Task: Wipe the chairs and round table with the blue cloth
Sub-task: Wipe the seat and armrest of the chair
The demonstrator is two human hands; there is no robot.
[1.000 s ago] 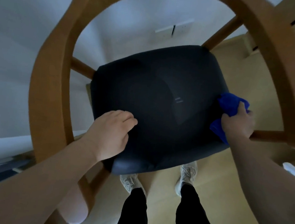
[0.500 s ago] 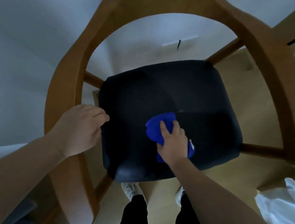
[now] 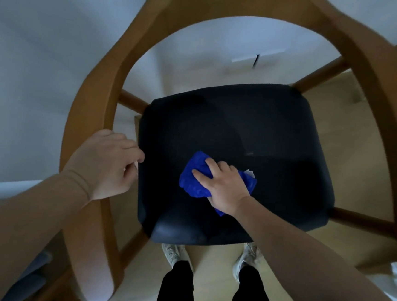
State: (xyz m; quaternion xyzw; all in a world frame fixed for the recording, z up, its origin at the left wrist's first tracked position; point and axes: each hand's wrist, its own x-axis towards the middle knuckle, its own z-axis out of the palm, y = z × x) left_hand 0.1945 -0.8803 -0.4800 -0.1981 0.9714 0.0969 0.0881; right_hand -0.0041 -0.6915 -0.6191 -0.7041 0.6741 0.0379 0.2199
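Crumpled blue cloth (image 3: 193,178), wadded up, lying mid-seat under the right hand (image 3: 225,188), chair (image 3: 93,107) with a curved light-wood frame and dark padded seat, standing upright, seen from above

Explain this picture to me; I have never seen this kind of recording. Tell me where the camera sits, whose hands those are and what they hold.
There is no machine here. A person wears one wide-angle camera on the head, looking down, so the two arms reaching in from the bottom of the picture are that person's own. The wide lens bends straight shapes. Below the camera stands a chair with a curved wooden frame and a dark padded seat. The right hand holds a bunched blue cloth against the seat, near its middle. The left hand holds the frame at the seat's left side. Past the seat's near edge you can see the person's shoes on a pale floor.
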